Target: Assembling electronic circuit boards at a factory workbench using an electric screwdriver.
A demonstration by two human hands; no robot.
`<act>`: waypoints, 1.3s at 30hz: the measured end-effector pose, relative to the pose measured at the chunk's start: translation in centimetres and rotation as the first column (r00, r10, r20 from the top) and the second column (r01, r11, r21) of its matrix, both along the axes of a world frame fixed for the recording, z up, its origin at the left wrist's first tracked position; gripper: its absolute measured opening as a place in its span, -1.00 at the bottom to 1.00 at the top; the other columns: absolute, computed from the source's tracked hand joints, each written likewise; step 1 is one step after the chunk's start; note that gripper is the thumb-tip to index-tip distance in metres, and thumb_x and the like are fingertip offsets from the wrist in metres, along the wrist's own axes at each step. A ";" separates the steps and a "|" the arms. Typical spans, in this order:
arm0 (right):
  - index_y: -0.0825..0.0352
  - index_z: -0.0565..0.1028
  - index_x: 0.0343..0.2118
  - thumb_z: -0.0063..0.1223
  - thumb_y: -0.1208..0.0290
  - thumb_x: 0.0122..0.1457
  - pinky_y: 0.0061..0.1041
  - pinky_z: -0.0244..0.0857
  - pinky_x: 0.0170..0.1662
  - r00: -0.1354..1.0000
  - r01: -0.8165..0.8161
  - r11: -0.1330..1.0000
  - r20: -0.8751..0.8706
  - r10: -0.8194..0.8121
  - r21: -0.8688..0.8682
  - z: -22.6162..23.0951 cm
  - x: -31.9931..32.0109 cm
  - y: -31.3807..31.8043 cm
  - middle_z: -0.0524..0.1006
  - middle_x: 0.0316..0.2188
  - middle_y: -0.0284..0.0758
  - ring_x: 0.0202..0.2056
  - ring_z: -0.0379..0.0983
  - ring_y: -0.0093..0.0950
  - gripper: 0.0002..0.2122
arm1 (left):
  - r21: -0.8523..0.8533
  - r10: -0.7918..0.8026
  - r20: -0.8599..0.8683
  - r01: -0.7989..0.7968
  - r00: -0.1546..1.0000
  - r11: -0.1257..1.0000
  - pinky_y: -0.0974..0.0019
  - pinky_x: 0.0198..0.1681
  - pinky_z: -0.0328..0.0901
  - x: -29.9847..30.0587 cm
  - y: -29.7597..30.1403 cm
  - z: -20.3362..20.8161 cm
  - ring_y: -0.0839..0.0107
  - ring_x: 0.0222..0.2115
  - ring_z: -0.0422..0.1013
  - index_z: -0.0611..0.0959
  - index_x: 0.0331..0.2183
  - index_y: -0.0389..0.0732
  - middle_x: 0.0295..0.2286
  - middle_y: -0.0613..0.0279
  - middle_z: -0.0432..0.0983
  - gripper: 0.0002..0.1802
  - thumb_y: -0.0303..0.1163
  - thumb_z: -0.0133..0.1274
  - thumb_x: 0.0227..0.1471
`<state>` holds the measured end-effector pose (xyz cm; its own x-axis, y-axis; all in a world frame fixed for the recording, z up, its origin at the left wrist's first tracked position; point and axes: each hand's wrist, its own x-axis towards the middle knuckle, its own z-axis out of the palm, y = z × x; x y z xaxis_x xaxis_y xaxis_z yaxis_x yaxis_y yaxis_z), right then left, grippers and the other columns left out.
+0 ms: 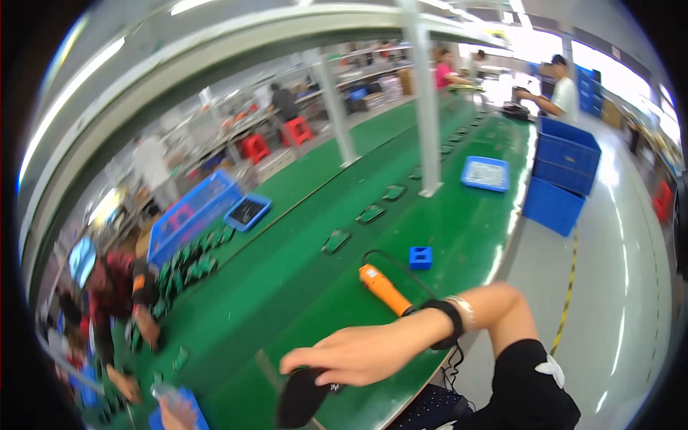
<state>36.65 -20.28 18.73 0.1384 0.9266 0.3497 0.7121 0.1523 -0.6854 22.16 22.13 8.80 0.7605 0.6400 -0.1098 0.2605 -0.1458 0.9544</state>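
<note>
My right hand (369,355) is closed on a dark, flat, rounded piece (299,400), with the fingers over its upper end. A black strap is round that wrist. At the lower left, my left hand (177,414) shows only in part, blurred, with its fingers closed round something pale and see-through (163,391). It is over a blue tray (192,410). Beyond my right hand lies an orange electric screwdriver (385,288) with a black cable. A small blue block with holes (421,258) rests to its right.
Green circuit boards (335,241) lie spaced along the green belt (287,261). More boards (188,269) are heaped by a blue crate (193,208). A co-worker (107,294) reaches in from the left. A white post (428,107) stands on the bench; stacked blue bins (562,175) are at the right.
</note>
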 end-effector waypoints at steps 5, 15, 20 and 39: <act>0.29 0.34 -0.01 -0.03 0.63 0.02 -0.44 0.26 -0.31 0.977 0.196 0.968 0.048 -0.206 0.159 -0.9 -0.2 -1.4 0.43 -0.40 -0.24 -0.40 0.35 -0.30 -0.59 | -0.786 -0.099 0.458 0.455 0.883 0.419 0.05 -0.10 0.27 -0.3 -21.3 1.7 -0.02 -0.12 0.30 0.14 0.09 -0.29 -0.03 -0.33 0.19 -0.24 0.07 -0.14 0.03; 0.28 0.41 -0.07 0.00 0.73 -0.08 -0.45 0.20 -0.41 0.965 0.110 0.993 0.233 -0.117 0.044 -3.6 -2.1 4.0 0.38 -0.58 -0.32 -0.52 0.24 -0.40 -0.56 | -0.829 0.000 0.539 0.530 0.843 0.182 0.03 -0.02 0.22 -1.6 -25.0 -1.0 0.08 -0.04 0.26 0.23 0.04 -0.32 -0.05 0.02 0.28 -0.47 -0.14 -0.37 0.19; 0.29 0.41 -0.07 0.00 0.73 -0.09 -0.45 0.20 -0.42 0.970 0.120 0.993 0.211 -0.120 0.013 -4.3 -2.5 4.3 0.39 -0.59 -0.32 -0.50 0.28 -0.38 -0.56 | -0.720 -0.172 0.559 0.577 0.811 0.386 0.08 -0.04 0.27 -2.6 -25.5 -0.3 0.15 -0.04 0.28 0.24 0.02 -0.35 -0.07 0.03 0.30 -0.58 -0.44 -0.19 0.13; 0.51 0.26 -0.03 -0.02 0.70 0.04 -0.61 0.33 -0.17 0.518 0.423 0.905 -0.810 -0.277 -0.039 -8.7 -7.3 5.9 0.43 -0.16 -0.21 -0.19 0.40 -0.55 -0.62 | 0.750 -0.087 0.171 -0.072 0.981 0.657 0.14 0.02 0.13 -2.0 -28.4 -2.1 0.12 -0.02 0.20 0.23 0.05 -0.32 -0.02 -0.23 0.14 -0.39 -0.64 -0.02 -0.10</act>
<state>29.30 -14.36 10.07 0.7236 0.6879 0.0567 -0.0767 0.1617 -0.9839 20.14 -6.24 6.72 0.7195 0.4364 0.5403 0.0962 -0.8330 0.5448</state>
